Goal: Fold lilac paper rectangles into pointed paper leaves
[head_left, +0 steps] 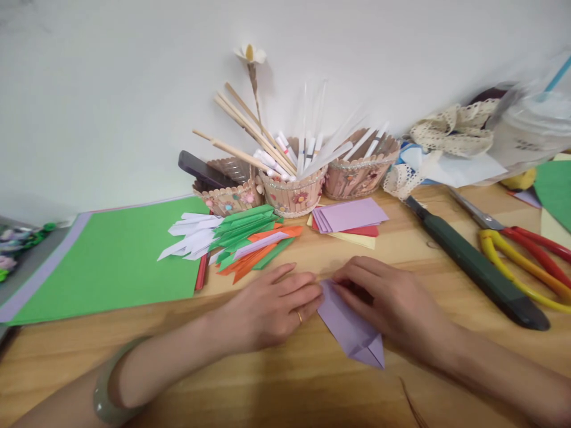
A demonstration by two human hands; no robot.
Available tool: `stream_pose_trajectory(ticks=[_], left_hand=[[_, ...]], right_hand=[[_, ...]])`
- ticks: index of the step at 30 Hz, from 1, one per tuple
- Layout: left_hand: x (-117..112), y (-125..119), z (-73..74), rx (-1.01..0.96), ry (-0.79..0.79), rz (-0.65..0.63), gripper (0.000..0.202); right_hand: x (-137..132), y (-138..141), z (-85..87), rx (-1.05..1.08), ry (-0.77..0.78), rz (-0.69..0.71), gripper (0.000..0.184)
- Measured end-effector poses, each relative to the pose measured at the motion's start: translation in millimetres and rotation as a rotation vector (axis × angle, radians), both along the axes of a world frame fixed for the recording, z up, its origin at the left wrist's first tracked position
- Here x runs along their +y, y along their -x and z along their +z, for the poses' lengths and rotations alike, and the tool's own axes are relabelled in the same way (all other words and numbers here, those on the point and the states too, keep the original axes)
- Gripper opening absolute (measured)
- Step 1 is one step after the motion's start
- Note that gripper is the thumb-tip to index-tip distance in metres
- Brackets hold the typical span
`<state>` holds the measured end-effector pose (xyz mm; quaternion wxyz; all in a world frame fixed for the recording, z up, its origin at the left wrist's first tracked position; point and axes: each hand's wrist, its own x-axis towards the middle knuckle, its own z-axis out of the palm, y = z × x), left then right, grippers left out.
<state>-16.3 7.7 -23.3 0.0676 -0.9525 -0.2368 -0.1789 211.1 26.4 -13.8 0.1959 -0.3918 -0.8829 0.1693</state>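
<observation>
A folded lilac paper point(352, 330) lies on the wooden table point(276, 380) in front of me, its pointed end toward me. My left hand point(272, 306) rests flat beside its upper left edge, fingertips touching the paper; a ring is on one finger and a pale green bangle on the wrist. My right hand point(388, 300) covers the paper's upper right part, fingers curled and pressing down on the fold.
A pile of folded white, green and orange paper pieces point(232, 241) lies beyond my left hand, with a green sheet point(111, 264) to its left. Lilac paper squares point(348, 217), stick baskets point(292, 190), a utility knife point(477, 267) and scissors point(526, 255) sit farther back and right.
</observation>
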Motion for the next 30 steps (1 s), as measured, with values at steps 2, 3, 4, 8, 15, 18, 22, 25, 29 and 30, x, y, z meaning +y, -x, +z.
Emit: stream_pose_trajectory(ticks=[2,3,4,8,15,18,22,25,29,30], left_hand=[[0,1,-0.7,0.032,-0.006,-0.002,0.027],[0,2,-0.5,0.046,-0.01,-0.004,0.028],[0,2,0.1,0.06,-0.012,-0.005,0.028],[0,3,1.9,0.052,-0.004,-0.001,0.032],[-1,0,1.6,0.005,-0.006,0.017,0.03],[-2,-1,1.8,-0.019,0.0,0.032,0.025],[-2,2,2.8,0.052,-0.047,0.009,0.031],[-2,4,3.7,0.089,-0.075,0.004,0.036],[-2,4,4.5,0.079,-0.039,-0.002,0.037],[-3,4,4.8,0.084,-0.025,-0.002,0.037]], right_hand=[[1,-3,-0.8,0.019,-0.081,0.105,0.02],[1,-5,-0.9,0.019,-0.117,0.152,0.021],[2,-7,-0.8,0.016,-0.152,0.189,0.021],[4,-11,1.8,-0.025,-0.288,0.299,0.023],[3,-10,12.0,-0.151,-0.439,0.405,0.036],[2,-10,13.6,-0.179,-0.446,0.421,0.039],[2,-10,12.4,-0.168,-0.46,0.421,0.038],[2,-9,11.8,-0.157,-0.465,0.415,0.038],[3,-9,12.7,-0.15,-0.45,0.429,0.037],[3,-9,12.5,-0.154,-0.441,0.436,0.036]])
